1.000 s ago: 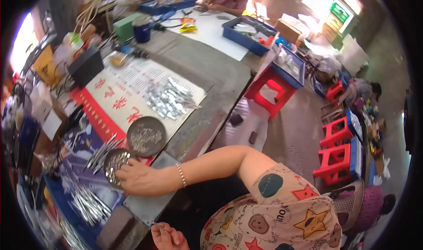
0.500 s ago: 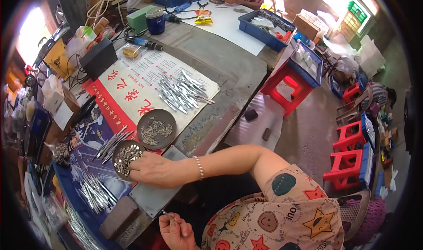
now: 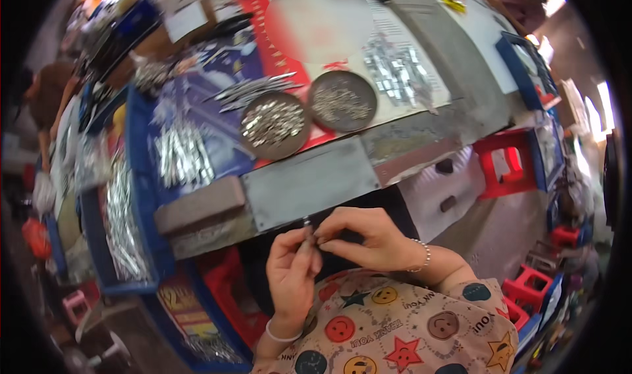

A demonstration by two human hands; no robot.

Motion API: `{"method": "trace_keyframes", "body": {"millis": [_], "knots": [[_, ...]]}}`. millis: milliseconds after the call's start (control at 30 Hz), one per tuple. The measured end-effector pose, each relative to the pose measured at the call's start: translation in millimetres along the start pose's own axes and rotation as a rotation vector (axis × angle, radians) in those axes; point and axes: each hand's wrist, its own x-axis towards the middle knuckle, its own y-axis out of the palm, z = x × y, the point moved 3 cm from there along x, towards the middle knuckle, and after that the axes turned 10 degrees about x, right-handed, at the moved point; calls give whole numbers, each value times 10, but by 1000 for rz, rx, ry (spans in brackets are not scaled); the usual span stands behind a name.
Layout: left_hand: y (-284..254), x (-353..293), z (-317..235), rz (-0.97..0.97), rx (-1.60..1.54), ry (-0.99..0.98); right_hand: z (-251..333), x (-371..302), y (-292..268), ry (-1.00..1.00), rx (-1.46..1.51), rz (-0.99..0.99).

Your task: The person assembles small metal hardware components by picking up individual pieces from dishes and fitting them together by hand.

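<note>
Over my lap, just off the bench edge, my two hands meet. My left hand (image 3: pixel 293 262) pinches a slim metal piece (image 3: pixel 307 222) whose tip shows above the fingers. Thumb and forefinger of my right hand (image 3: pixel 363 237) are pressed together against that tip; anything between them is too small to make out. Beyond a grey metal plate (image 3: pixel 309 180) stand two round dishes. The left dish (image 3: pixel 276 152) holds small shiny discs (image 3: pixel 271 122), the right dish (image 3: pixel 345 78) small thin metal bits (image 3: pixel 341 104). Slim dark-silver pieces (image 3: pixel 255 91) lie beside them.
A brown block (image 3: pixel 201 206) rests at the bench's near left corner. Piles of silver pieces lie farther left (image 3: pixel 183 153) and right (image 3: pixel 398 71). A blue crate (image 3: pixel 141 189) flanks the left side, a red stool (image 3: pixel 503 166) the right. Another person (image 3: pixel 517 2) sits far right.
My right hand has left the disc dish and come back to my left hand, fingers now touching at the metal piece. The head view has turned left and downward.
</note>
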Motion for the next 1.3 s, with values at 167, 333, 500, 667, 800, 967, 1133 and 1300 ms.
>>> {"method": "trace_keyframes", "body": {"millis": [167,333,500,667,800,967,1133,1300], "knots": [[-23,-54,7,38,4,19,-103,-20,105,-13,-23,61],[-25,-82,9,52,21,45,-141,-4,161,-116,-109,57],[-61,-65,24,100,-70,47,-196,-28,243,-141,-69,-20],[-1,-70,-10,87,-121,104,-208,-48,289,-343,-130,-129],[-37,-71,17,105,-58,176,-298,-28,287,230,595,-105],[-30,-120,64,101,-5,241,-436,-4,253,382,863,10],[-16,-106,2,-26,248,451,-284,20,390,201,591,-117],[0,-136,-43,-129,469,624,-126,45,420,-252,-142,-216]]}}
